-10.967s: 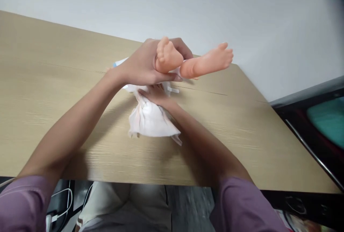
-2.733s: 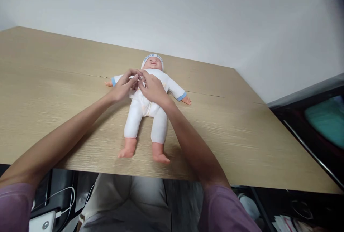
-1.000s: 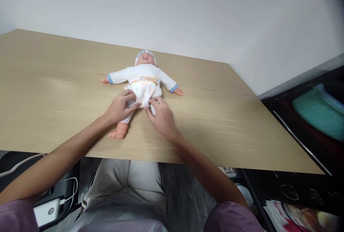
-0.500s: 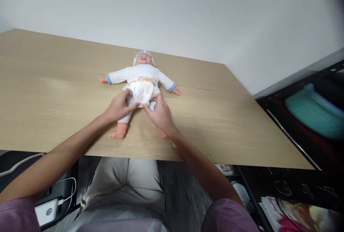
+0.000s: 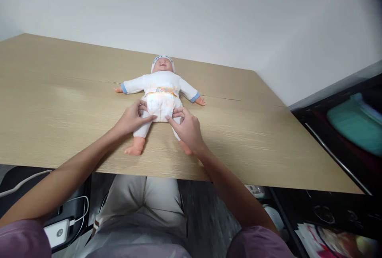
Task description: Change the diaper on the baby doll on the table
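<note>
A baby doll [image 5: 162, 78] in a white outfit with blue cuffs and a white printed cap lies on its back on the wooden table [image 5: 74, 110], head toward the wall. Over its clothes it wears a white diaper [image 5: 160, 104] with an orange-patterned waistband. My left hand [image 5: 133, 118] pinches the diaper's lower edge at the leg on the left, thumb in front. On the opposite leg side, my right hand [image 5: 188, 126] grips the edge the same way, thumb and fingers closed. The doll's feet show below my hands, one partly behind my right wrist.
A white wall [image 5: 191, 15] rises behind the table. To the right stands a dark shelf unit [image 5: 343, 170] holding a green item [image 5: 355, 124] and assorted packets. Below the table's front edge at left, a white device [image 5: 56, 233] with a cable rests on a black surface.
My right hand has shifted slightly right, and the diaper's front now lies wider and flatter between my hands. The whole view has drifted a little, moving the doll rightward in the picture.
</note>
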A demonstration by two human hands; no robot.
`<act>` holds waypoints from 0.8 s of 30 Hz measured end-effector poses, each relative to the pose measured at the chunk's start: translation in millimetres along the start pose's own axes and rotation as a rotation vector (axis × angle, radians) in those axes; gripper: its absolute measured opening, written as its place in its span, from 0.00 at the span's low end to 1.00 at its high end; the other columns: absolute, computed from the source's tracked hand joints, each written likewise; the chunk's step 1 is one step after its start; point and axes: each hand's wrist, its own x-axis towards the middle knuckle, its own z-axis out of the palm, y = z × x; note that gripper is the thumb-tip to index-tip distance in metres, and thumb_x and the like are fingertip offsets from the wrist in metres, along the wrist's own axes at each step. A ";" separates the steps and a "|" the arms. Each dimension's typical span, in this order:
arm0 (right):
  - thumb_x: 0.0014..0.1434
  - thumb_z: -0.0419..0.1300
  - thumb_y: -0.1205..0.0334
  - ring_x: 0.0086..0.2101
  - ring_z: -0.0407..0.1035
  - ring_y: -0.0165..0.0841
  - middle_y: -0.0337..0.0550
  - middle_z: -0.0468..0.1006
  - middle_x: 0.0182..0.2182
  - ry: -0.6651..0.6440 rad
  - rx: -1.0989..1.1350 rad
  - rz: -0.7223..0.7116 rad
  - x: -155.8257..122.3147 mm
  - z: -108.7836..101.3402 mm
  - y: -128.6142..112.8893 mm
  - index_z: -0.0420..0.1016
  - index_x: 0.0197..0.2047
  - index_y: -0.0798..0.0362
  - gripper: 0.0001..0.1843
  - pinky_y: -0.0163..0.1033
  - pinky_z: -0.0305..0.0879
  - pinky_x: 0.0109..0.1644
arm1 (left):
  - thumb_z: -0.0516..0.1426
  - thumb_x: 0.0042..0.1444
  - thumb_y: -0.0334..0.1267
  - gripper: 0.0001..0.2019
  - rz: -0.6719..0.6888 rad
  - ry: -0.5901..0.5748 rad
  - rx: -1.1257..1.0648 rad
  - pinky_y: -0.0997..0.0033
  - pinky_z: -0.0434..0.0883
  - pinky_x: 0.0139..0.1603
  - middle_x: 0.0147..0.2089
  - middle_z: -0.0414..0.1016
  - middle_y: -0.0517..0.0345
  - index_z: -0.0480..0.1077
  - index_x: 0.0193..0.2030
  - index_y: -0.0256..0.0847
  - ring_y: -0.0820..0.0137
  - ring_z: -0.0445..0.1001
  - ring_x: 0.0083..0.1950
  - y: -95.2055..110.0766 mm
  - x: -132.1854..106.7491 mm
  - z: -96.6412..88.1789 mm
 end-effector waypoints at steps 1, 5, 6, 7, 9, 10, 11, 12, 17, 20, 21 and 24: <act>0.67 0.74 0.47 0.40 0.83 0.44 0.44 0.92 0.43 -0.003 -0.009 0.000 0.0 -0.4 -0.6 0.79 0.45 0.46 0.14 0.50 0.72 0.50 | 0.76 0.56 0.54 0.27 -0.001 -0.011 0.005 0.62 0.68 0.42 0.44 0.80 0.56 0.73 0.53 0.45 0.62 0.74 0.41 1.7 -0.3 -0.8; 0.69 0.72 0.47 0.41 0.82 0.45 0.44 0.92 0.43 -0.058 -0.017 -0.015 -0.1 -1.7 -2.4 0.83 0.46 0.47 0.12 0.50 0.72 0.52 | 0.73 0.61 0.59 0.22 0.003 -0.082 0.103 0.63 0.65 0.39 0.41 0.82 0.57 0.80 0.47 0.43 0.64 0.73 0.38 7.8 0.7 -4.8; 0.70 0.71 0.47 0.43 0.82 0.46 0.44 0.91 0.44 -0.076 -0.027 -0.038 -0.1 -1.5 -2.4 0.84 0.45 0.47 0.12 0.51 0.71 0.53 | 0.72 0.61 0.60 0.22 -0.001 -0.108 0.111 0.63 0.65 0.39 0.40 0.81 0.57 0.81 0.45 0.42 0.64 0.73 0.37 8.7 1.7 -5.8; 0.70 0.71 0.48 0.45 0.81 0.46 0.45 0.91 0.45 -0.091 -0.044 -0.066 0.0 -0.9 -2.3 0.84 0.45 0.47 0.12 0.51 0.71 0.55 | 0.72 0.62 0.61 0.22 -0.009 -0.132 0.092 0.63 0.66 0.39 0.40 0.82 0.57 0.82 0.45 0.42 0.63 0.74 0.38 9.3 3.0 -6.6; 0.70 0.70 0.48 0.48 0.79 0.48 0.46 0.90 0.46 -0.105 -0.080 -0.116 0.3 1.2 -1.4 0.84 0.44 0.47 0.11 0.53 0.69 0.58 | 0.72 0.62 0.62 0.24 -0.041 -0.178 -0.015 0.62 0.70 0.42 0.45 0.85 0.54 0.84 0.50 0.42 0.60 0.78 0.42 9.4 6.0 -7.9; 0.70 0.70 0.48 0.49 0.79 0.49 0.47 0.90 0.47 -0.106 -0.088 -0.127 0.6 2.5 -0.7 0.84 0.43 0.47 0.11 0.53 0.69 0.60 | 0.72 0.62 0.62 0.26 -0.066 -0.198 -0.090 0.61 0.73 0.45 0.48 0.86 0.52 0.84 0.53 0.42 0.58 0.80 0.46 8.9 7.5 -8.4; 0.70 0.71 0.49 0.50 0.78 0.49 0.47 0.89 0.48 -0.103 -0.083 -0.123 0.7 3.9 0.0 0.83 0.43 0.47 0.11 0.53 0.69 0.60 | 0.73 0.62 0.62 0.27 -0.094 -0.215 -0.166 0.60 0.75 0.47 0.51 0.87 0.50 0.84 0.55 0.42 0.57 0.82 0.49 8.1 8.8 -8.7; 0.70 0.70 0.49 0.50 0.78 0.49 0.47 0.89 0.48 -0.095 -0.068 -0.106 0.8 5.2 0.7 0.83 0.43 0.47 0.11 0.53 0.69 0.61 | 0.73 0.62 0.61 0.27 -0.123 -0.228 -0.237 0.58 0.76 0.49 0.53 0.88 0.48 0.84 0.56 0.41 0.55 0.83 0.51 7.2 9.9 -8.8; 0.72 0.69 0.46 0.54 0.75 0.48 0.49 0.84 0.49 0.040 -0.031 -0.050 -0.6 11.3 5.3 0.82 0.43 0.47 0.13 0.55 0.71 0.65 | 0.76 0.60 0.57 0.25 -0.221 -0.222 -0.501 0.59 0.79 0.51 0.56 0.88 0.44 0.84 0.53 0.39 0.55 0.85 0.53 4.2 10.5 -4.7; 0.71 0.71 0.43 0.58 0.72 0.49 0.51 0.79 0.53 0.149 -0.046 -0.072 -0.6 15.2 10.7 0.85 0.44 0.47 0.16 0.58 0.68 0.70 | 0.77 0.57 0.57 0.25 -0.221 -0.168 -0.571 0.64 0.77 0.48 0.51 0.88 0.48 0.82 0.50 0.39 0.60 0.84 0.49 6.1 7.1 0.2; 0.71 0.71 0.43 0.58 0.71 0.49 0.51 0.78 0.53 0.162 -0.044 -0.073 -0.3 16.3 12.8 0.86 0.44 0.48 0.16 0.59 0.67 0.71 | 0.78 0.57 0.57 0.25 -0.215 -0.147 -0.573 0.65 0.76 0.46 0.48 0.88 0.49 0.82 0.47 0.38 0.62 0.83 0.47 7.1 5.8 1.5; 0.70 0.72 0.43 0.58 0.70 0.49 0.50 0.76 0.53 0.168 -0.055 -0.089 0.7 17.4 18.0 0.87 0.45 0.48 0.17 0.60 0.66 0.71 | 0.78 0.55 0.58 0.25 -0.210 -0.117 -0.572 0.68 0.72 0.43 0.44 0.87 0.53 0.81 0.44 0.39 0.64 0.81 0.43 8.8 3.4 2.4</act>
